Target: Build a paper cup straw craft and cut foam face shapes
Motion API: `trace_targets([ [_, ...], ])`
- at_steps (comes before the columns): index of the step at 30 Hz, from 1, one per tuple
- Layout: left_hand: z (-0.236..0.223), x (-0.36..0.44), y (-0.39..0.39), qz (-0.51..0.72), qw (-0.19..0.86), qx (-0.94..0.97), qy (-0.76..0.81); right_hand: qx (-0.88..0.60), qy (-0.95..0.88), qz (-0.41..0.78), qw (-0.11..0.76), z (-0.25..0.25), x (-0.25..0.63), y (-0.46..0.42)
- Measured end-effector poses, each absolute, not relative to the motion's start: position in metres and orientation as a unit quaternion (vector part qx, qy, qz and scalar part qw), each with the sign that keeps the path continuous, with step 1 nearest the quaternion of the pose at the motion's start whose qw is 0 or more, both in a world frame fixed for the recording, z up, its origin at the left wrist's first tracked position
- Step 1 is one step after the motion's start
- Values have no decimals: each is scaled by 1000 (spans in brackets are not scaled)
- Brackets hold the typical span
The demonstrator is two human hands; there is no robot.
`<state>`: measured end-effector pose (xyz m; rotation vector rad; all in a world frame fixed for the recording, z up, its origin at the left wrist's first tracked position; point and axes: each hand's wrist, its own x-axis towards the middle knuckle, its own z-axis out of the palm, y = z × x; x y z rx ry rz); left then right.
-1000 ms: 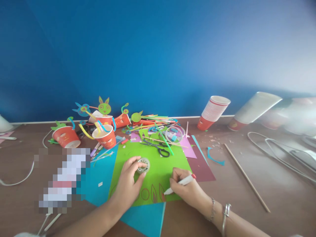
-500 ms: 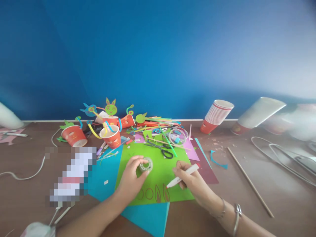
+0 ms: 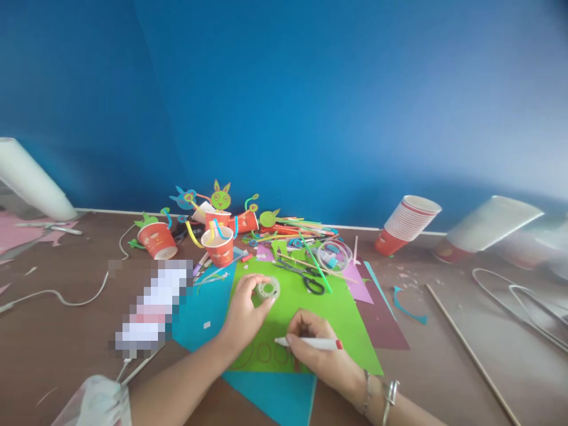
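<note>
My left hand (image 3: pixel 245 310) lies on the green paper (image 3: pixel 337 307), thumb and fingers closed around a small roll of clear tape (image 3: pixel 275 294). Gripped in my right hand (image 3: pixel 326 361) is a white marker (image 3: pixel 317 343) with a red end. It lies nearly level, and its tip points left just above the green sheet. Red outlined circles (image 3: pixel 264 354) run along the sheet's lower edge; the pointed ear shapes beside them are mostly covered by my right hand. Scissors (image 3: pixel 314 286) with dark handles rest on the sheet's upper part.
Red paper cups (image 3: pixel 219 254) with straws and paper faces stand at the back left. A cup stack (image 3: pixel 408 222) leans at the back right. Straws (image 3: pixel 293 228) and scraps pile up behind the sheet. A wooden stick (image 3: pixel 470 352) and white cables (image 3: pixel 523 307) lie to the right.
My right hand has moved left over the ear drawings, and the marker's tip has swung from the ears to above the circles. My left hand keeps the tape roll. The camera view has shifted left.
</note>
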<state>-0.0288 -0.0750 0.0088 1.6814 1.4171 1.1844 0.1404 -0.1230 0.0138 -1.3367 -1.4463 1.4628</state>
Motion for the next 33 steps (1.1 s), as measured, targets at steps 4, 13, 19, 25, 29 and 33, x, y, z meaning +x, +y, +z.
trace_targets([
  [4,4,-28,-74,454,313,637,538,-503,-577,537,353,12,142,-126],
  [13,1,-27,-76,447,293,659,529,-520,-595,514,333,9,148,-128],
  [19,3,-28,-77,443,285,667,526,-523,-596,516,324,8,146,-128],
  [25,2,-28,-77,440,281,669,529,-541,-609,488,313,7,145,-128],
  [29,1,-29,-77,437,283,672,527,-552,-617,471,305,8,144,-127],
  [33,0,-29,-77,439,277,674,527,-559,-622,459,299,6,145,-127],
])
